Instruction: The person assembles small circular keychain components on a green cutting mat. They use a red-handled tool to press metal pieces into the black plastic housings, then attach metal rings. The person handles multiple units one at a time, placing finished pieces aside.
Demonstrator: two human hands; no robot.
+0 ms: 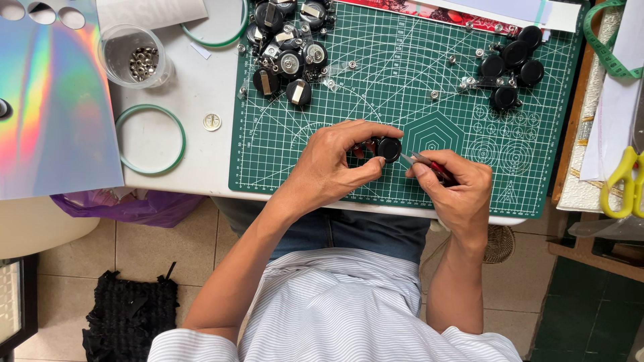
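Note:
My left hand (335,164) pinches a small black round part (388,147) just above the green cutting mat (402,100), near its front edge. My right hand (456,184) grips red-handled pliers (429,165), whose metal tips point left and touch the black part. Both hands meet at the middle front of the mat. The pliers' handles are mostly hidden inside my fist.
A pile of black round parts with metal clips (285,47) lies at the mat's back left, another group (510,64) at back right. A clear cup of metal rivets (134,57), two green rings (151,139), a holographic sheet (47,100) and yellow scissors (624,184) surround the mat.

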